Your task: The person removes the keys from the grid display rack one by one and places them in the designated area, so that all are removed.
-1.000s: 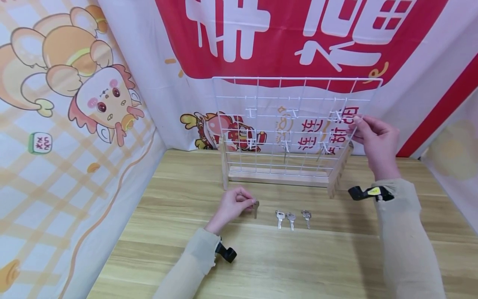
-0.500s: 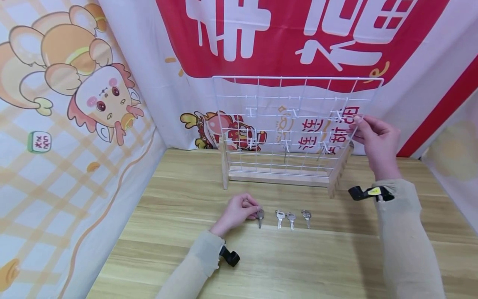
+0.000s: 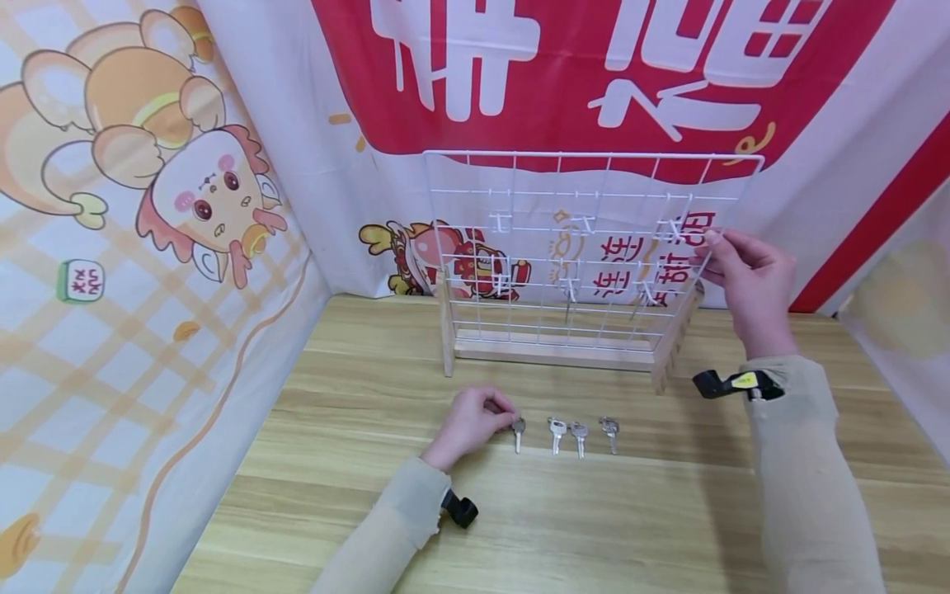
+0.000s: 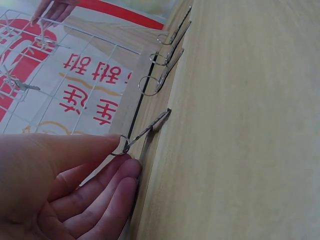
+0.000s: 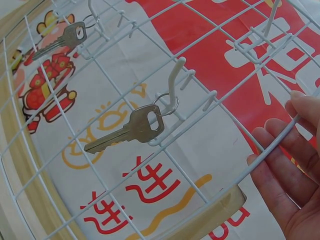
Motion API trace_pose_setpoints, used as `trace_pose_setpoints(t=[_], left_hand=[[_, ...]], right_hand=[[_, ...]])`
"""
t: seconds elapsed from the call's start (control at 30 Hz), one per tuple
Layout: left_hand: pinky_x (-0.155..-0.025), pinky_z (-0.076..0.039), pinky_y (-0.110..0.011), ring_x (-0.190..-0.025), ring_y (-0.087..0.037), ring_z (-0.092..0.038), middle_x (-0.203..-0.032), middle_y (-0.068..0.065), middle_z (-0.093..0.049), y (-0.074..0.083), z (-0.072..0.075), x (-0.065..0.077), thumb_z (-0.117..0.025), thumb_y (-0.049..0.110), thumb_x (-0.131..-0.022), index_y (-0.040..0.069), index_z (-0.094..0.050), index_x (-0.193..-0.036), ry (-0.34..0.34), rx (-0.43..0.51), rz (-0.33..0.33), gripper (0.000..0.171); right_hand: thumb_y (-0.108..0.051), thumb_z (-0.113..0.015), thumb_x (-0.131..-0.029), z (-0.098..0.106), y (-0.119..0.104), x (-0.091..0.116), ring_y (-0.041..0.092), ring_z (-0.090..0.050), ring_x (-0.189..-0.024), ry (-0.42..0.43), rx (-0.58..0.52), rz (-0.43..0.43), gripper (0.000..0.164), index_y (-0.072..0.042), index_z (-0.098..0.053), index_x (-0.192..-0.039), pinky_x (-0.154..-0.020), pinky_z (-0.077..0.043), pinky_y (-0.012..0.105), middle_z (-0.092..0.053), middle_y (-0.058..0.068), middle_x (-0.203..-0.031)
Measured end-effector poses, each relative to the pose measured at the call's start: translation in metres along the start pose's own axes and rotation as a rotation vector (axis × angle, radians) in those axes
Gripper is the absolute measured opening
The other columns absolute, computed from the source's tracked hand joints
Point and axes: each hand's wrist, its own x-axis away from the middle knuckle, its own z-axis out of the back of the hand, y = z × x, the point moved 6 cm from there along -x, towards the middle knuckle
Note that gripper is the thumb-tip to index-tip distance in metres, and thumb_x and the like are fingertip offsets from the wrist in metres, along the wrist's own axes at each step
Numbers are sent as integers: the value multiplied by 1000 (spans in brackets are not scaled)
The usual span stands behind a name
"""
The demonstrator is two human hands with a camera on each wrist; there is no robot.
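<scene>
My left hand [image 3: 469,422] pinches the ring of a small metal key [image 3: 519,437] at the table. In the left wrist view, the key [image 4: 149,129] slants away from the thumb and fingers, its far end low at the wood. Three more keys with rings lie in a row to its right, the nearest a silver key [image 3: 557,437]. My right hand [image 3: 755,279] holds the right edge of a white wire grid [image 3: 594,154], fingers around the edge wire. Two keys hang from hooks on the grid, one a metal key [image 5: 145,125] in the right wrist view.
Wooden feet [image 3: 447,330] and a wooden bar [image 3: 552,355] support the grid on the wood-grain table [image 3: 594,528]. Several white hooks sit on the grid in two rows, including an upper left hook [image 3: 500,221]. Printed cloth [image 3: 386,190] hangs behind and at the left.
My left hand has moved slightly right and toward me, lowering the key to the table beside the other keys. The right hand stays on the grid's edge.
</scene>
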Motion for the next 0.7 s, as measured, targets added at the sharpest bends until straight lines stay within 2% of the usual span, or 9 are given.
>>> trace_pose_setpoints(t=[0.23,0.53,0.7], left_hand=[[-63,-55,-25,-68,-8,-63,-79,6,-69,2,2,-1,-81,6,-87,10,-77,-86,23,-113,-23,6],[-64,-54,-24,-69,-7,-63,-78,8,-69,2,2,-2,-82,8,-87,11,-77,-87,23,-166,-27,6],[-68,-56,-26,-73,-9,-65,-81,5,-70,4,4,-1,-84,10,-84,9,-77,-93,-1,-145,-22,11]], right_hand=[[-34,-78,-88,0,0,0,12,-72,-97,1,4,1,46,-12,-72,-128,-80,-54,20,-74,7,-113],[-34,-78,-89,0,0,1,12,-72,-98,1,20,0,44,-15,-72,-128,-80,-54,19,-73,8,-115],[-36,-77,-89,0,-1,1,12,-72,-101,3,47,-2,45,-17,-72,-129,-81,-54,18,-73,5,-117]])
